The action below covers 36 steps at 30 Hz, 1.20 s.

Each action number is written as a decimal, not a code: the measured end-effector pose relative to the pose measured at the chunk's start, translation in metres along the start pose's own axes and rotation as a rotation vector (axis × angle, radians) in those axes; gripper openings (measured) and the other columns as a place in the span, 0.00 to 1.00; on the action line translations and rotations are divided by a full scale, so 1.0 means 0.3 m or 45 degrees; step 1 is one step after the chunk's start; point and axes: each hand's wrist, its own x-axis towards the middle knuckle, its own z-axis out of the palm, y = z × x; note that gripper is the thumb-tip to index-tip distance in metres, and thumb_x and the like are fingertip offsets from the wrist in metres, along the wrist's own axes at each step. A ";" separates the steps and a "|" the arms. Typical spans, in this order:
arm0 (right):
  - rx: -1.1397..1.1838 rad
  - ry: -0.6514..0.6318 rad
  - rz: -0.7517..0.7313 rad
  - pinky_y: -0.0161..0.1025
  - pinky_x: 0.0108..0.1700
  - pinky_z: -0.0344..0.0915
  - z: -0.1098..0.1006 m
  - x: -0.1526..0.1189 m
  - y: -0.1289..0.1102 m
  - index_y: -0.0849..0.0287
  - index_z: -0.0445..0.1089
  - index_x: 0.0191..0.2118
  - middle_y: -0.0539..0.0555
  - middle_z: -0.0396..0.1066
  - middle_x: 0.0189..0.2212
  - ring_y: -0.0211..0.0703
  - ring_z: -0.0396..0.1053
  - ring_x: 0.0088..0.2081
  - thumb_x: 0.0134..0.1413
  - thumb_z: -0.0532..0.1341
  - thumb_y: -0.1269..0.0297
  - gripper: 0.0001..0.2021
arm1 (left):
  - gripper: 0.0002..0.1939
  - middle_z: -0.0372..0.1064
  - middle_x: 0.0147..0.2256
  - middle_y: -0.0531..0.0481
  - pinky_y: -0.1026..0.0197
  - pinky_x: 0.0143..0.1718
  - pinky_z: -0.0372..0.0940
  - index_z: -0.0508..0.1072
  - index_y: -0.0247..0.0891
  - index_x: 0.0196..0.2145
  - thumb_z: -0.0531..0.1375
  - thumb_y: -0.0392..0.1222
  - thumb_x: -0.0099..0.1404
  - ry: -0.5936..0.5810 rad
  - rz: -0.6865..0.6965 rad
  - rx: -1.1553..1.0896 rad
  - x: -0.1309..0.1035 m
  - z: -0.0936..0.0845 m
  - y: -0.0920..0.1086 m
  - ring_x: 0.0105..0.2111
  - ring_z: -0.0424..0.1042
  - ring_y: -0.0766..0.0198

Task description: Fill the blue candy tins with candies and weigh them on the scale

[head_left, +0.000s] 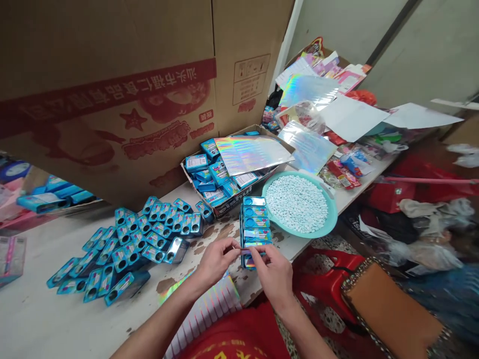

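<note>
A row of small blue candy boxes (256,221) stands in front of me, tops facing up. Over the near end of that row, my left hand (219,259) pinches with thumb and forefinger. My right hand (274,274) pinches opposite it, the fingertips of both nearly meeting. A thin, small piece seems to be between them, too small to make out. Just right of the row is a turquoise basin (331,219) full of pale small candies (299,203). Below my left forearm lies a shiny sheet with strips (209,314), partly covered by the arm.
Many blue boxes with round openings (130,249) stand grouped at left. A carton tray (224,212) of blue boxes, with an iridescent sheet (254,154) on top, sits behind the row. Large cardboard boxes (149,99) rise behind. A red stool (329,279) is at right.
</note>
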 end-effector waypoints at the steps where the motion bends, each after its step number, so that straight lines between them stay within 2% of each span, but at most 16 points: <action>1: -0.062 0.038 -0.027 0.33 0.27 0.56 0.005 0.019 0.005 0.57 0.71 0.27 0.50 0.70 0.23 0.36 0.65 0.22 0.57 0.55 0.54 0.15 | 0.10 0.64 0.23 0.55 0.65 0.28 0.54 0.70 0.37 0.28 0.54 0.45 0.59 0.021 0.029 0.060 0.024 -0.001 0.008 0.25 0.61 0.67; 5: -0.206 0.124 -0.059 0.34 0.27 0.52 0.019 0.118 0.014 0.57 0.70 0.26 0.50 0.71 0.23 0.37 0.64 0.23 0.58 0.53 0.55 0.15 | 0.07 0.61 0.23 0.58 0.65 0.29 0.54 0.67 0.39 0.35 0.54 0.42 0.58 0.121 0.112 0.137 0.128 -0.018 0.035 0.25 0.61 0.66; 8: -0.243 0.118 -0.051 0.34 0.29 0.53 0.024 0.184 0.015 0.57 0.70 0.26 0.51 0.72 0.25 0.38 0.65 0.26 0.58 0.53 0.57 0.14 | 0.06 0.58 0.22 0.58 0.65 0.28 0.54 0.64 0.40 0.35 0.53 0.41 0.58 0.122 0.142 0.137 0.198 -0.030 0.037 0.25 0.60 0.66; 11: -0.328 0.129 -0.097 0.36 0.31 0.53 0.031 0.216 0.025 0.57 0.69 0.26 0.52 0.71 0.26 0.41 0.65 0.29 0.57 0.54 0.60 0.12 | 0.05 0.58 0.23 0.57 0.64 0.29 0.54 0.62 0.40 0.34 0.52 0.40 0.59 0.103 0.162 0.150 0.248 -0.022 0.018 0.26 0.60 0.66; 14: -0.435 0.149 -0.154 0.38 0.33 0.53 0.042 0.223 0.045 0.57 0.69 0.27 0.54 0.70 0.27 0.45 0.64 0.32 0.56 0.55 0.63 0.09 | 0.03 0.59 0.25 0.56 0.64 0.30 0.55 0.61 0.40 0.33 0.51 0.38 0.59 0.144 0.146 0.175 0.274 0.004 -0.004 0.27 0.60 0.66; 17: -0.414 0.150 -0.113 0.39 0.34 0.55 0.052 0.229 0.062 0.57 0.69 0.28 0.55 0.68 0.30 0.47 0.63 0.34 0.55 0.56 0.64 0.08 | 0.02 0.62 0.29 0.54 0.63 0.33 0.57 0.60 0.41 0.33 0.50 0.36 0.60 0.209 0.141 0.170 0.279 0.036 -0.016 0.30 0.62 0.65; 20: -0.257 0.090 0.023 0.38 0.34 0.56 0.058 0.241 0.069 0.57 0.68 0.27 0.54 0.65 0.31 0.46 0.64 0.35 0.53 0.57 0.64 0.07 | 0.04 0.64 0.32 0.52 0.61 0.36 0.59 0.60 0.41 0.36 0.48 0.39 0.63 0.262 0.129 0.110 0.272 0.070 -0.030 0.32 0.64 0.64; 23: -0.148 0.134 0.138 0.39 0.33 0.57 0.059 0.252 0.077 0.57 0.65 0.31 0.54 0.64 0.34 0.47 0.64 0.36 0.50 0.58 0.62 0.05 | 0.11 0.64 0.41 0.47 0.58 0.44 0.59 0.60 0.41 0.43 0.45 0.44 0.66 0.362 0.133 0.028 0.262 0.114 -0.058 0.43 0.64 0.61; 26: -0.035 0.201 0.270 0.39 0.33 0.59 0.058 0.262 0.094 0.59 0.63 0.37 0.56 0.63 0.37 0.47 0.64 0.36 0.44 0.61 0.59 0.14 | 0.17 0.61 0.49 0.43 0.55 0.50 0.57 0.59 0.40 0.50 0.45 0.49 0.67 0.411 0.047 -0.076 0.261 0.156 -0.092 0.51 0.60 0.58; 29: 0.082 0.155 0.319 0.40 0.33 0.60 0.056 0.276 0.118 0.59 0.63 0.38 0.56 0.66 0.35 0.46 0.65 0.33 0.42 0.61 0.56 0.17 | 0.20 0.61 0.50 0.42 0.55 0.50 0.57 0.58 0.39 0.52 0.44 0.50 0.67 0.370 -0.033 -0.160 0.271 0.178 -0.119 0.51 0.61 0.58; 31: 0.147 0.157 0.315 0.40 0.33 0.61 0.055 0.286 0.133 0.60 0.65 0.37 0.56 0.68 0.34 0.46 0.66 0.32 0.42 0.60 0.55 0.16 | 0.20 0.62 0.50 0.42 0.56 0.49 0.58 0.58 0.38 0.53 0.45 0.49 0.67 0.348 -0.016 -0.126 0.277 0.175 -0.135 0.48 0.63 0.59; 33: 0.228 0.156 0.325 0.41 0.33 0.62 0.050 0.291 0.143 0.61 0.66 0.35 0.56 0.69 0.32 0.45 0.66 0.30 0.43 0.59 0.56 0.15 | 0.20 0.66 0.45 0.44 0.57 0.46 0.60 0.60 0.37 0.52 0.48 0.47 0.65 0.255 -0.032 0.008 0.270 0.151 -0.161 0.43 0.66 0.60; 36: 0.341 0.136 0.358 0.41 0.32 0.64 0.027 0.269 0.146 0.62 0.65 0.39 0.57 0.70 0.34 0.42 0.67 0.28 0.47 0.57 0.58 0.15 | 0.17 0.69 0.37 0.48 0.58 0.42 0.61 0.66 0.37 0.46 0.52 0.43 0.60 0.108 -0.133 0.200 0.207 0.074 -0.238 0.38 0.68 0.60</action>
